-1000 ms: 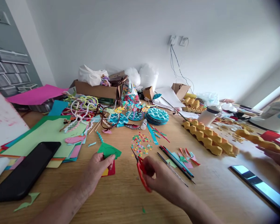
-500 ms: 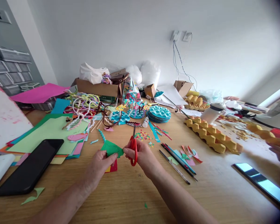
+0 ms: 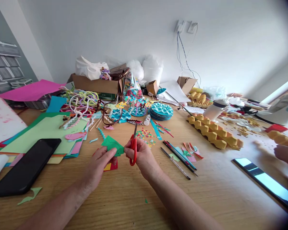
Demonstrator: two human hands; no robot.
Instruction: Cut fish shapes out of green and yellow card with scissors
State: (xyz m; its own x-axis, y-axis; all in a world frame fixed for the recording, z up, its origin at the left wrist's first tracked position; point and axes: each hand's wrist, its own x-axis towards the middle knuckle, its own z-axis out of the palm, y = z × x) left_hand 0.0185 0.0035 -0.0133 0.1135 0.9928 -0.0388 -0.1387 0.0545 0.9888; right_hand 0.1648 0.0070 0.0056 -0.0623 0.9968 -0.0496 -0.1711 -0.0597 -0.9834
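My left hand (image 3: 103,159) pinches a small piece of green paper (image 3: 113,144), thumb on top of it. Red-handled scissors (image 3: 133,150) are in my right hand (image 3: 142,156), blades pointing up and away from me. The right fingertips also meet the right tip of the green paper. Beneath the left fingers, a red and yellow paper piece (image 3: 113,166) lies on the table, partly covered. A twisted blue strip (image 3: 101,133) lies just beyond the green paper.
Left of my hands are a black phone (image 3: 26,167) and stacked coloured paper (image 3: 38,134). Pens (image 3: 179,158) and paper scraps (image 3: 192,151) lie to the right, before a yellow egg carton strip (image 3: 213,132). Another person's hand (image 3: 286,156) holds a carton piece at far right.
The view has shifted slightly, moving the table upward and leftward in the picture. My left fingers have shifted on the green paper, which is turned a little. The scissors stay in my right hand.
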